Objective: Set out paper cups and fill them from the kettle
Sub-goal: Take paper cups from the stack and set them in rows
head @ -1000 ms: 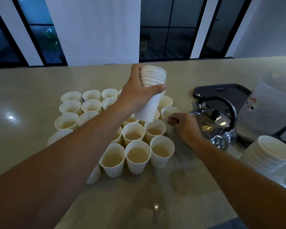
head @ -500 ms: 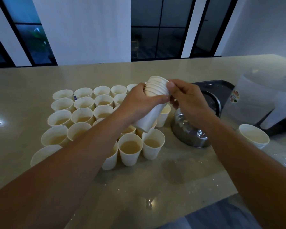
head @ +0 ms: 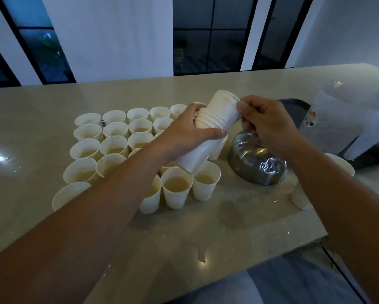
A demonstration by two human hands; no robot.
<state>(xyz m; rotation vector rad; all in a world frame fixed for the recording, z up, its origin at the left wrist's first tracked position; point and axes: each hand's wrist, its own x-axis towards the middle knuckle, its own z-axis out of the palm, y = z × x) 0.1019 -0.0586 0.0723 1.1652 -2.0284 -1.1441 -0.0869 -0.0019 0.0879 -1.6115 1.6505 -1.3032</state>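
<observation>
Left hand (head: 184, 132) has its grip wrapped round the cup stack (head: 208, 132), tilted over the filled cups (head: 176, 187); right hand (head: 265, 121) pinches the top cup's (head: 226, 108) rim. If that cup sticks and jerks free, the stack's bottom could easily knock over the full ones on the worktop (head: 206, 233), beside the kettle (head: 256, 161).

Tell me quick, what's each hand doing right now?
Left hand: closed around the stack of paper cups, holding it tilted above the filled cups.
Right hand: pinching the top cup of that stack at its rim.

Both forearms are bare, no sleeves or jewellery showing; grey-blue trousers (head: 282, 284) cover the lap.
</observation>
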